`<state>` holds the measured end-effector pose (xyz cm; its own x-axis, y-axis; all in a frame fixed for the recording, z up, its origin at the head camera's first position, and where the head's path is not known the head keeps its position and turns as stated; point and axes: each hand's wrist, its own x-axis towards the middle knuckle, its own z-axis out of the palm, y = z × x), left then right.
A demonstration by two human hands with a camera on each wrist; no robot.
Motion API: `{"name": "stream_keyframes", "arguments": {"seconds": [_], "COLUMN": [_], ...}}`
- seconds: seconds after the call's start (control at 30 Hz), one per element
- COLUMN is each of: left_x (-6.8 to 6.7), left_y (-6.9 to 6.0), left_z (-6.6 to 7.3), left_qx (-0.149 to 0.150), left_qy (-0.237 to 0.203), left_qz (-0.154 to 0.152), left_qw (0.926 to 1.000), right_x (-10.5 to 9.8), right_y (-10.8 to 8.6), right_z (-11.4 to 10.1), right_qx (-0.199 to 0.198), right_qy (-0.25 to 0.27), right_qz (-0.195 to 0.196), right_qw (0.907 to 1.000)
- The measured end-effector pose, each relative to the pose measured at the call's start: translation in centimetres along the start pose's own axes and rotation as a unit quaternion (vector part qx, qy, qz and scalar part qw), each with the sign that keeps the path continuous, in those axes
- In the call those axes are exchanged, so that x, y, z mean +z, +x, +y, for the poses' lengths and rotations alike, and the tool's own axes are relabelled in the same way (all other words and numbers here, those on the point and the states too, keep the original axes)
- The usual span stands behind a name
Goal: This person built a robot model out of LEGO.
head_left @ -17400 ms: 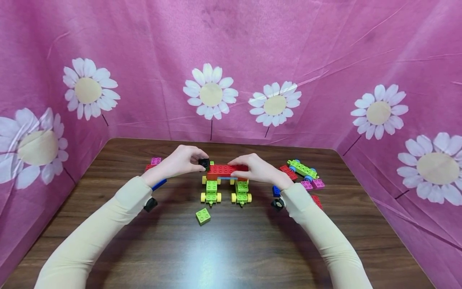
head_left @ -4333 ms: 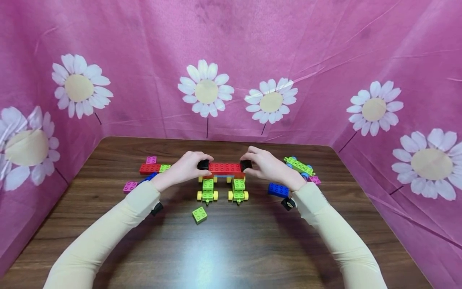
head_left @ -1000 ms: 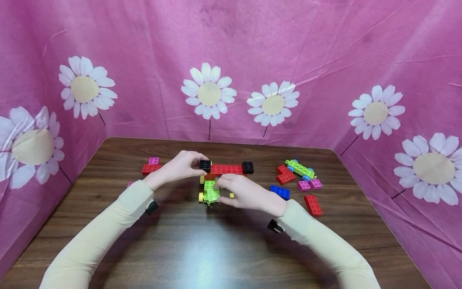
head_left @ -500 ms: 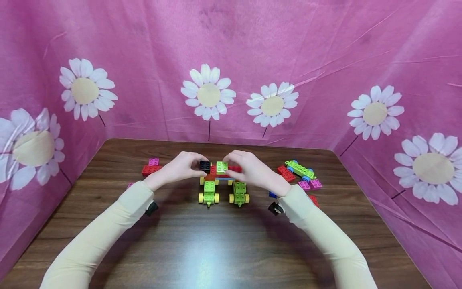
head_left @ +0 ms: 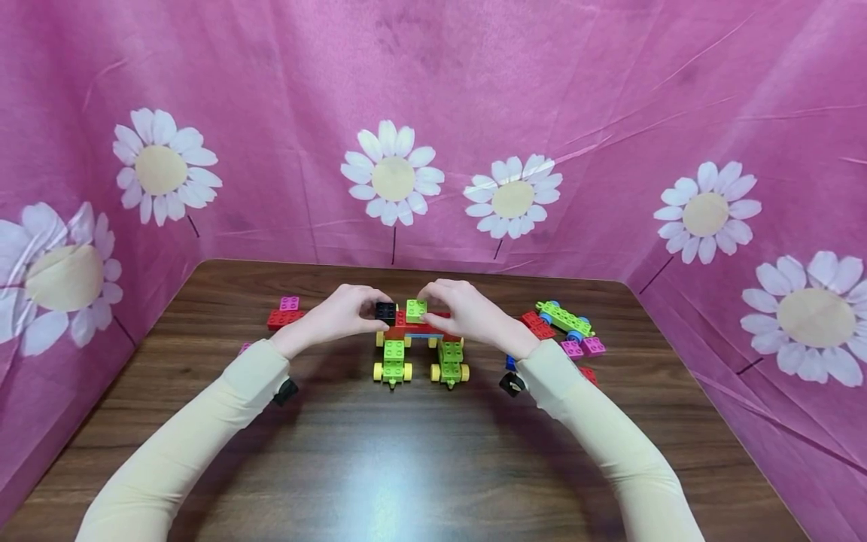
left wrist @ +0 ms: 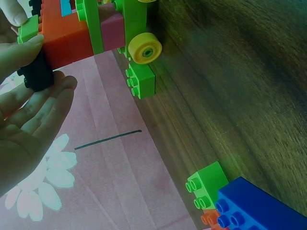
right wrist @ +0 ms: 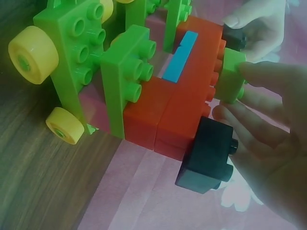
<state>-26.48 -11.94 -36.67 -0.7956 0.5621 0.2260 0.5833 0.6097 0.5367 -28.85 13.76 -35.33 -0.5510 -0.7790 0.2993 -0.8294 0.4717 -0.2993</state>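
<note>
In the head view a toy built of bricks stands mid-table. Two lime wheeled bases (head_left: 393, 363) with yellow wheels carry a long red brick layer (right wrist: 192, 81). My left hand (head_left: 347, 310) grips a black brick (head_left: 385, 312) at the layer's left end. Between thumb and fingers, my right hand (head_left: 467, 310) pinches a lime brick (head_left: 416, 310) at the red studs, right of that black brick. Whether it is pressed fully down I cannot tell. A second black brick (right wrist: 206, 153) sits at the right end, visible in the right wrist view; my right hand hides it from the head camera.
Right of the toy lie a lime car base (head_left: 565, 319) with blue wheels, red bricks (head_left: 537, 325), pink bricks (head_left: 593, 345) and a partly hidden blue brick (head_left: 511, 363). Leftward are a pink brick (head_left: 290, 303), a red brick (head_left: 284, 319) and, behind my forearm, a blue brick (left wrist: 261, 206).
The right-end black brick was added between the first two frames. My right hand has since brought the lime brick from the table's front onto the red layer. My left hand stays at the left black brick.
</note>
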Motion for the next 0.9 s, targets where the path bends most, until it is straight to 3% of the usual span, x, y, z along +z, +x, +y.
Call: {"name": "stream_keyframes", "arguments": {"seconds": [0.9], "left_x": [0.17], "left_y": [0.11], "left_z": [-0.14], "left_qx": [-0.003], "left_qy": [0.003], "left_qz": [-0.002], "left_qw": [1.0], "right_x": [-0.06], "right_y": [0.15], "right_z": [-0.06], "right_qx": [-0.009], "right_qy": [-0.006], "right_qz": [-0.011], "right_qw": [0.9999]}}
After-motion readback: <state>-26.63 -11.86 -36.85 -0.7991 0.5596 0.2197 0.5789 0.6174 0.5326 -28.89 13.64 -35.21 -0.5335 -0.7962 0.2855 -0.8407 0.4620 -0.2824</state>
